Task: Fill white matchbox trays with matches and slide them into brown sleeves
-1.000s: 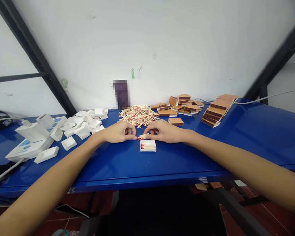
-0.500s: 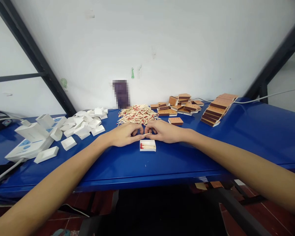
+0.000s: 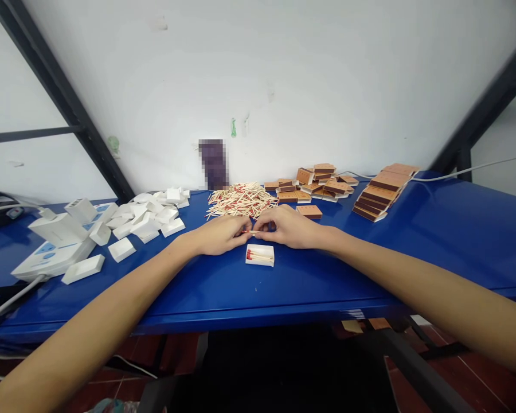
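Observation:
Between my two hands a few matches lie level, pinched at both ends by fingertips. My left hand is closed on the end towards the red heads. My right hand grips the other end with thumb and fingers. Just below them on the table sits a small white matchbox tray, partly filled with red-headed matches lying lengthwise. Directly behind my hands spreads a large heap of loose matches. Exactly how many matches I hold is hidden by my fingers.
White empty trays are heaped on the left of the blue table, near a white charger block with cables. Brown matchbox sleeves lie piled behind on the right. A slanting row of sleeves stands farther right.
My fingertips have drawn together around the matches, and red heads now show at my left fingers. The tray of matches stays in place on the table.

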